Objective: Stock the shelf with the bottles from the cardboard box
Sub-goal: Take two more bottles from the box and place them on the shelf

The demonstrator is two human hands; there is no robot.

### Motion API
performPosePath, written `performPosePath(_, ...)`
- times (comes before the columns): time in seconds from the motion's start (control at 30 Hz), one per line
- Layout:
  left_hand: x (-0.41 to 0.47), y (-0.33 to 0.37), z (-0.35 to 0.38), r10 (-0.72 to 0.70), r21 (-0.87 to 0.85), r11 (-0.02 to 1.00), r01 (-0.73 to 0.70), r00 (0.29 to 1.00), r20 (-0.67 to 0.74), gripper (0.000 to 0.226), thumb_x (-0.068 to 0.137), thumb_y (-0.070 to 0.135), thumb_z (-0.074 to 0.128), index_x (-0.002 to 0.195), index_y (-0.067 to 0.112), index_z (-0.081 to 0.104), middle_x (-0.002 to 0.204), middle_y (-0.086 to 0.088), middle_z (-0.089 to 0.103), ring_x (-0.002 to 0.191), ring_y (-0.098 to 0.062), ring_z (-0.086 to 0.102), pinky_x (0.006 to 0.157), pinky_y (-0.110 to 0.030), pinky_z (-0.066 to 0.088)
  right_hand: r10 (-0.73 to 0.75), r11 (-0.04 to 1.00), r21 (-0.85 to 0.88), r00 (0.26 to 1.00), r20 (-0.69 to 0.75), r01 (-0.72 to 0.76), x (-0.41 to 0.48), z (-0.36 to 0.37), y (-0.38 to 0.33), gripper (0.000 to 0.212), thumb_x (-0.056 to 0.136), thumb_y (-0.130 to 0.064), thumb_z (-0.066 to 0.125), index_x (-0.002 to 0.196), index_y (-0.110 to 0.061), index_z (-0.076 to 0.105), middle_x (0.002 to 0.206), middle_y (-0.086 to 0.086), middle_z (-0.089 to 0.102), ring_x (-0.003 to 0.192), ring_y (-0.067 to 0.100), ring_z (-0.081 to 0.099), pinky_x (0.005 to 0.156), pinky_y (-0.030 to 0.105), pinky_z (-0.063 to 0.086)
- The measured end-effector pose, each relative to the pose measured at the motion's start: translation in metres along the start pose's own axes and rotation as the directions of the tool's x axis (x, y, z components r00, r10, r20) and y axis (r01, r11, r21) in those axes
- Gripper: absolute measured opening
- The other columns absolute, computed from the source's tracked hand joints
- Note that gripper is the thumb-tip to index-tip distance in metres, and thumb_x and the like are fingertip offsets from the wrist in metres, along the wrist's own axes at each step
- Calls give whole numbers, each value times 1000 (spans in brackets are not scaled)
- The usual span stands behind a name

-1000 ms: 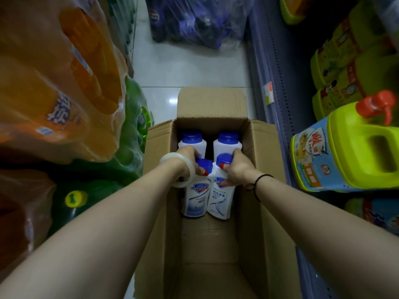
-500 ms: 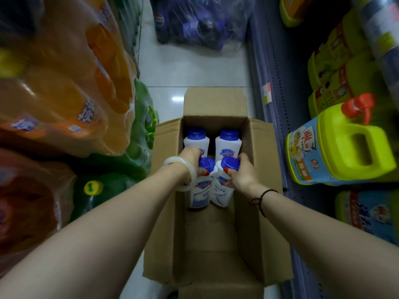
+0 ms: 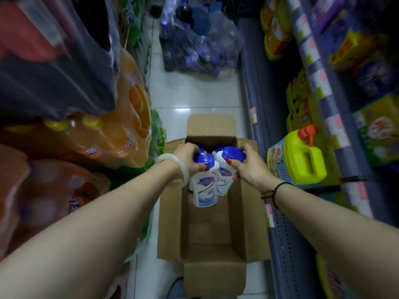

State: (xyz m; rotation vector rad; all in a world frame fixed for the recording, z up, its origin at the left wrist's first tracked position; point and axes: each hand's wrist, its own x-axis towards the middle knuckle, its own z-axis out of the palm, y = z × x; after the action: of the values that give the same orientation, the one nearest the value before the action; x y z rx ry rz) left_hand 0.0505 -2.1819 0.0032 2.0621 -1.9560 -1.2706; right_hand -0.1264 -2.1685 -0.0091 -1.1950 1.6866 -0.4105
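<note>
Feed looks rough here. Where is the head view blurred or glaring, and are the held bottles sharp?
Head view: motion blur smears the right shelf and the left drink packs; wide-angle bending curves the edges; glare spots the floor tiles past the cardboard box; both held bottles are fairly sharp.

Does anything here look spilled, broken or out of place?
Nothing looks spilled or damaged. Two white bottles with blue caps tilt only because the left hand and right hand grip their tops over the brown cardboard box. A plastic-wrapped bottle pack sits on the aisle floor.
</note>
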Motion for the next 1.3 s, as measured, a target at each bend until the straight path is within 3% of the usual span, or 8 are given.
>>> performPosePath(0.1,-22,24,-32,18,7,1000,-18,1000,-8,47,75,27,73,117,11,56,114,-7,63,102,-21,60,88,-35,52,-66,997,-36,997,-27,65,-20,-22,-29,33,89,-16,60,118,-10,44,106,4,52,82,24,60,49,24,48)
performPosePath(0.2,-50,50,-68,55,-1,998,-55,998,-16,49,74,28,75,115,10,58,111,-8,64,100,-22,60,86,-33,51,-123,992,-42,991,-49,121,-43,-48,-62,29,86,-20,65,108,-16,46,104,3,55,85,23,58,62,31,46)
performPosePath(0.33,-89,90,-117,114,-13,993,-115,992,-59,47,72,28,77,111,8,61,104,-9,66,96,-23,61,87,-36,52,-173,984,-56,982,-76,169,-82,-85,-114,37,84,-22,67,115,-13,50,105,1,56,95,21,58,75,37,49)
performPosePath(0.43,-121,122,-157,159,4,987,-159,983,-87,44,70,28,78,105,5,65,97,-10,66,90,-24,61,81,-34,50,-195,980,-59,973,-122,189,-111,-112,-153,35,79,-24,72,107,-13,54,104,5,63,97,26,62,87,44,51)
performPosePath(0.73,-218,212,-276,250,0,968,-253,958,-143,42,71,27,78,105,7,64,95,-5,65,87,-19,60,74,-26,45,-307,951,-93,942,-137,296,-207,-202,-271,38,78,-30,73,108,-11,61,104,7,67,95,21,63,86,41,52)
performPosePath(0.83,-246,243,-311,283,27,959,-282,949,-143,37,71,26,78,100,6,66,91,-6,68,84,-20,63,74,-31,52,-363,928,-131,925,-112,348,-234,-231,-312,32,79,-30,72,105,-14,60,96,1,65,85,14,58,76,31,46)
performPosePath(1.0,-290,290,-366,339,42,941,-337,928,-157,32,73,25,76,97,7,66,73,3,61,68,-11,57,65,-25,48,-450,886,-187,885,-122,425,-279,-276,-372,33,80,-28,70,103,-5,63,97,14,68,87,26,63,83,44,49)
performPosePath(1.3,-358,357,-449,456,139,889,-436,869,-190,35,73,26,76,98,3,65,97,-18,69,83,-27,63,86,-44,53,-525,851,-115,841,-128,513,-353,-337,-457,25,79,-22,71,91,-2,63,82,9,63,75,14,55,72,33,43)
